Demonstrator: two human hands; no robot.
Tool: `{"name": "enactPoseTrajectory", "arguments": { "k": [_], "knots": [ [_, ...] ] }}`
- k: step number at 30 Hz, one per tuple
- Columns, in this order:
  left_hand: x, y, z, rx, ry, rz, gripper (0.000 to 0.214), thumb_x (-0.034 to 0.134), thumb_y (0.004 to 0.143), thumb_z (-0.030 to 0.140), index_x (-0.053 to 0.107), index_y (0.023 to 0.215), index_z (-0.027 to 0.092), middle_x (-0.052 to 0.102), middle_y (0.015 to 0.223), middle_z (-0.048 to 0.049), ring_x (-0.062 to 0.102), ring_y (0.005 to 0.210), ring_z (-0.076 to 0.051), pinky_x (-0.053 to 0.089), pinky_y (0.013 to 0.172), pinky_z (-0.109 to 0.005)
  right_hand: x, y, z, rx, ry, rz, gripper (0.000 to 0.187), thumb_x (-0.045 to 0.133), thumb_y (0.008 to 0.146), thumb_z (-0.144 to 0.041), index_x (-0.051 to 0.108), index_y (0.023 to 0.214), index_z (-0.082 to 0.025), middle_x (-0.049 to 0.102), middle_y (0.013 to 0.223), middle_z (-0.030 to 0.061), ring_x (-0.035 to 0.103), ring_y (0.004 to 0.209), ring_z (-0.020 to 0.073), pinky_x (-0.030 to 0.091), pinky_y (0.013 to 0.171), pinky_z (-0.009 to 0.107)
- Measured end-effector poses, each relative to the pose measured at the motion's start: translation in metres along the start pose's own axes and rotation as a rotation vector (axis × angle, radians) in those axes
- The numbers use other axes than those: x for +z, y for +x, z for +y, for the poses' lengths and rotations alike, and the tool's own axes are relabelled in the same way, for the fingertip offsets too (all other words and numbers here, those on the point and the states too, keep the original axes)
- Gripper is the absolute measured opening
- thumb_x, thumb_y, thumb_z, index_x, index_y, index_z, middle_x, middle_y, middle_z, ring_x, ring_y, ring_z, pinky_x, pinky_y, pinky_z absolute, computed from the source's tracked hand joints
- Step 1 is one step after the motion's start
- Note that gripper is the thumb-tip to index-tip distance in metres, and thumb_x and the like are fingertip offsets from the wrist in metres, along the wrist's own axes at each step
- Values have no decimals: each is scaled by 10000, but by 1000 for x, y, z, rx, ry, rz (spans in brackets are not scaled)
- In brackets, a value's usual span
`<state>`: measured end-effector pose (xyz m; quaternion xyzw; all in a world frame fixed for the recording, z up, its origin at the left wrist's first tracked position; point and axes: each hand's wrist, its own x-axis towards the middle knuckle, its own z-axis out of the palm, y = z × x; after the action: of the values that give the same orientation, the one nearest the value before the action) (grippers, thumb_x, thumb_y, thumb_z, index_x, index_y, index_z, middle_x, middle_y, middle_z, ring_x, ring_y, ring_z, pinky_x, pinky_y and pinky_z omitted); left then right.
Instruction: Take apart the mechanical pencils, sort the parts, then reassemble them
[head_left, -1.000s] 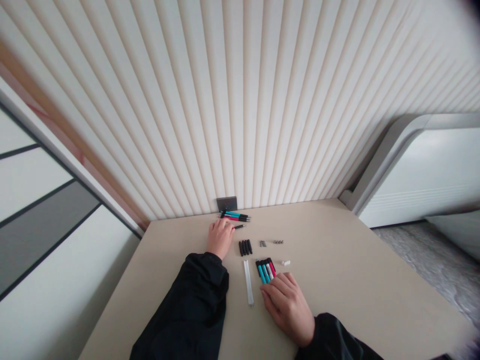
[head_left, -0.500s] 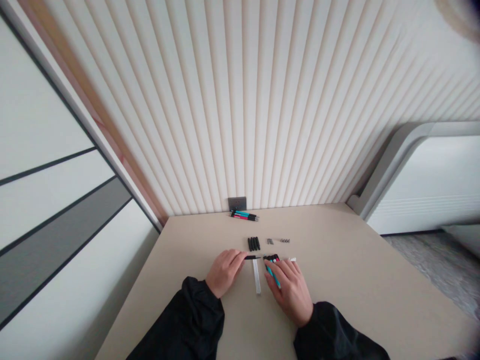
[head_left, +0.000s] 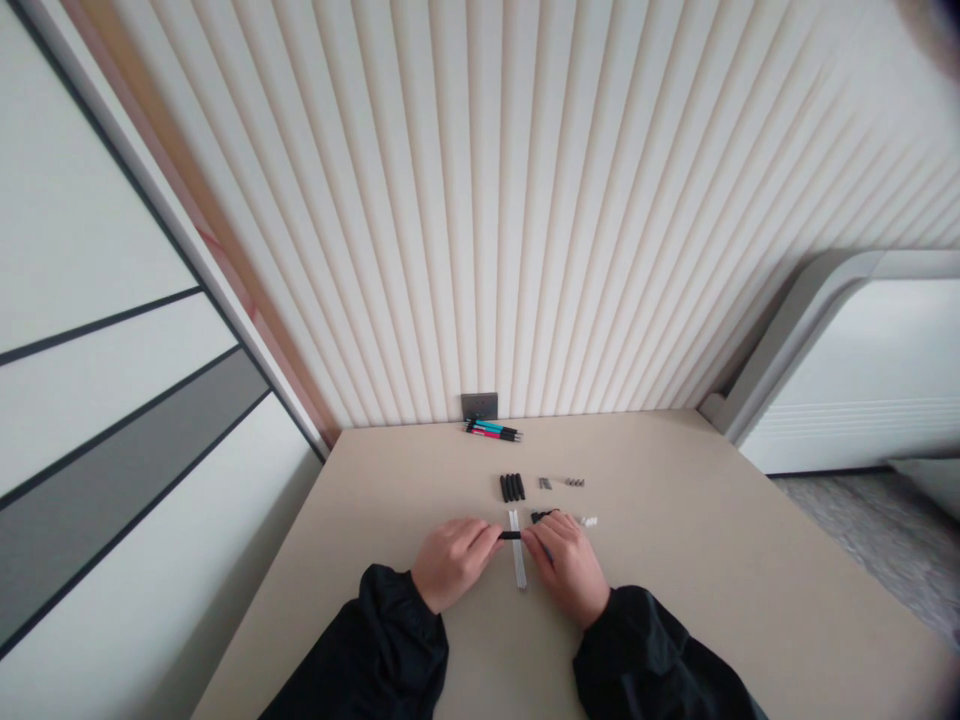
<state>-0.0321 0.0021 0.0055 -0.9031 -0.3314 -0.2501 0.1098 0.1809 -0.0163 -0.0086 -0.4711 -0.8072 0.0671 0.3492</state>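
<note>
My left hand [head_left: 456,562] is closed, its fingertips pinching one end of a black pen piece [head_left: 511,535]. Facing it, my right hand [head_left: 571,568] is closed at the other end of that piece; the teal pen barrel it held earlier is almost wholly covered by its fingers. Whether the two parts are joined is hidden. Beneath the black piece lie thin white refills [head_left: 520,572], side by side. Just beyond my right fingers, a row of black-ended pen parts [head_left: 537,517] is partly covered. Small white pieces [head_left: 590,521] lie to the right of it.
Several black grip sleeves [head_left: 512,487] stand in a row beyond my hands. Small metal parts [head_left: 545,483] and little springs [head_left: 575,483] lie right of them. Teal and red pens [head_left: 493,431] rest at the table's back, below a dark wall socket [head_left: 479,406].
My right hand has moved left and turned, bringing the teal barrel to the black piece. My left hand has come slightly nearer to me. The gap between the hands has closed.
</note>
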Motion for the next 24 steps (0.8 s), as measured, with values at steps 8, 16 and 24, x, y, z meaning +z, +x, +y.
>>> {"name": "enactPoseTrajectory", "arguments": {
  "k": [8,16,24],
  "knots": [
    [-1,0,-3,11,-49,-24,169,478,959,238,633,962,171,607,708,-16,617,641,-141,504,599,-262,-1,1,7,-76,90,1,285,460,972,-261,628,756,-184,578,678,27,500,684,164,385,659,299],
    [-4,-2,-6,38,-22,-27,166,503,953,228,638,1032,174,612,717,-17,625,657,-137,505,619,-258,-11,3,0,-94,105,-51,234,439,975,-239,661,916,-190,625,768,46,543,747,172,414,700,309],
    [-5,1,-1,116,38,-14,171,514,948,215,618,1076,169,642,775,-32,627,698,-152,497,625,-282,0,0,6,-54,79,-102,303,415,978,-202,585,728,-178,570,686,22,514,708,155,389,672,275]
  ]
}}
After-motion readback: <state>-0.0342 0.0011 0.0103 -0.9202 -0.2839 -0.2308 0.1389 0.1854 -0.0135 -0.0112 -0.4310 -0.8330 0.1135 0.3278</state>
